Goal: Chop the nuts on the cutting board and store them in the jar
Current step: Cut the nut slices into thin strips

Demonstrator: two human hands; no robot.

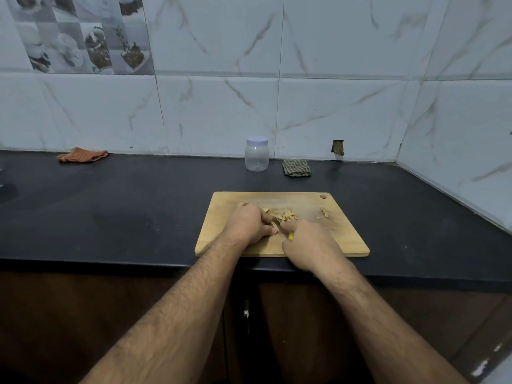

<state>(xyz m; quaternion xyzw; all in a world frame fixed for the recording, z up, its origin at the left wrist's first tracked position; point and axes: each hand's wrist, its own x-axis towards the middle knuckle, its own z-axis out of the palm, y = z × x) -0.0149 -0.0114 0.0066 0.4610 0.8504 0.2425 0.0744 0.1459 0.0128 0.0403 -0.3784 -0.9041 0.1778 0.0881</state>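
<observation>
1. The left hand (250, 223) lies on the cutting board (221, 239), fingers curled down, pinching a nut piece; the right hand (310, 245) is closed around a yellow knife handle (290, 236).
2. Chopped nuts (288, 215) lie just beyond the fingers; whole nuts (324, 212) lie further right.
3. The jar (256, 157), lid on, stands at the tiled wall (332, 106) on the black counter (110, 212), beside a green cloth (297, 168); an orange cloth (82, 155) lies far left.

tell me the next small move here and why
Probably another cut. The left hand pins a nut against the cutting board, the right hand grips the yellow-handled knife beside it, whole nuts lie unchopped near the board's right side, and the jar is capped.
</observation>
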